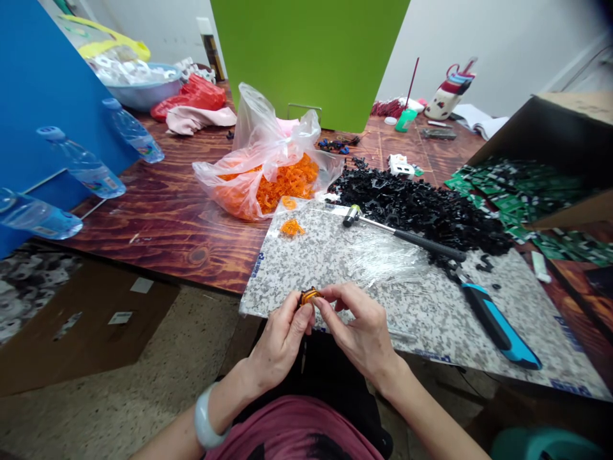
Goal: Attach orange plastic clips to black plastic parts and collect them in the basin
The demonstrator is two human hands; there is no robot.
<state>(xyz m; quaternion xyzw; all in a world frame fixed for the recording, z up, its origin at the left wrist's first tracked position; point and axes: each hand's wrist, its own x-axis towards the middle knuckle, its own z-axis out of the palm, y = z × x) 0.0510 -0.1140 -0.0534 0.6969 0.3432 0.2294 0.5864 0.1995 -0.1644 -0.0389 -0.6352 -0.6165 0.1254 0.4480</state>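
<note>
A small orange and black part (pixel 310 296) is pinched between both hands, just above the front edge of the speckled board (pixel 306 255). My left hand (pixel 282 332), with a pale bangle at the wrist, grips it from the left with thumb and fingers. From the right, the thumb and index finger of my right hand (pixel 357 319) close on the same part. A few loose orange pieces (pixel 292 227) lie on the board beyond the hands. To their right is a pile of thin clear strips (pixel 385 257). The part's finer details are too small to tell.
A hammer (pixel 407 236) lies beside a heap of black parts (pixel 412 204). Blue-handled pliers (pixel 500 326) rest at the right. Behind stand a bag of orange pieces (pixel 287 182) and a green panel (pixel 311 57). Green boards (pixel 522 191) spill from a box; bottles (pixel 86 166) lean left.
</note>
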